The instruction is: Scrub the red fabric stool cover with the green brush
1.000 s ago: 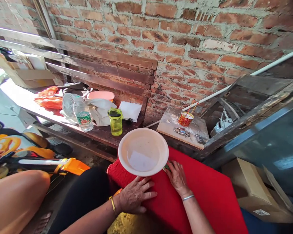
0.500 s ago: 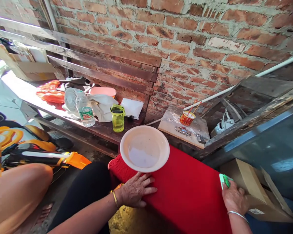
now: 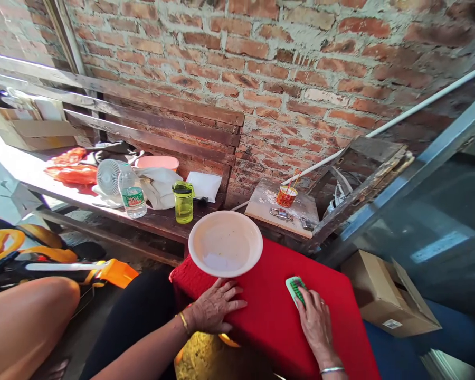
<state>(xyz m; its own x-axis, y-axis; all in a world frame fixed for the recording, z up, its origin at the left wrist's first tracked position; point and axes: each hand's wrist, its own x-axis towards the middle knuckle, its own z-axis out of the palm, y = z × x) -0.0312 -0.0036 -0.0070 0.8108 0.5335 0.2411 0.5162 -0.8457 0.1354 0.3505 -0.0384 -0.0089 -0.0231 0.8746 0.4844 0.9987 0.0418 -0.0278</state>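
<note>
My left hand point(image 3: 217, 305) lies with fingers spread on the near edge of the red cloth point(image 3: 269, 311), just below a pale basin point(image 3: 225, 245). The basin holds some water with small specks in it. Over to the right, my right hand point(image 3: 314, 319) has its fingers closed on a green scrub brush point(image 3: 293, 287) with a pale green body. The brush rests on the cloth, partly covered by my fingers.
Behind the basin, a wooden bench point(image 3: 158, 221) carries a yellow-green cup point(image 3: 183, 203), a water bottle point(image 3: 133, 198) and a small fan point(image 3: 108, 178). A board point(image 3: 257, 203) holds a paper cup point(image 3: 286, 196) and padlocks. At right stands a cardboard box point(image 3: 374, 295). Someone's bare knee point(image 3: 43, 311) is at left.
My right hand has moved left with the scrub brush, from the cloth's right edge towards the basin. My left hand stays by the basin. The view has shifted slightly.
</note>
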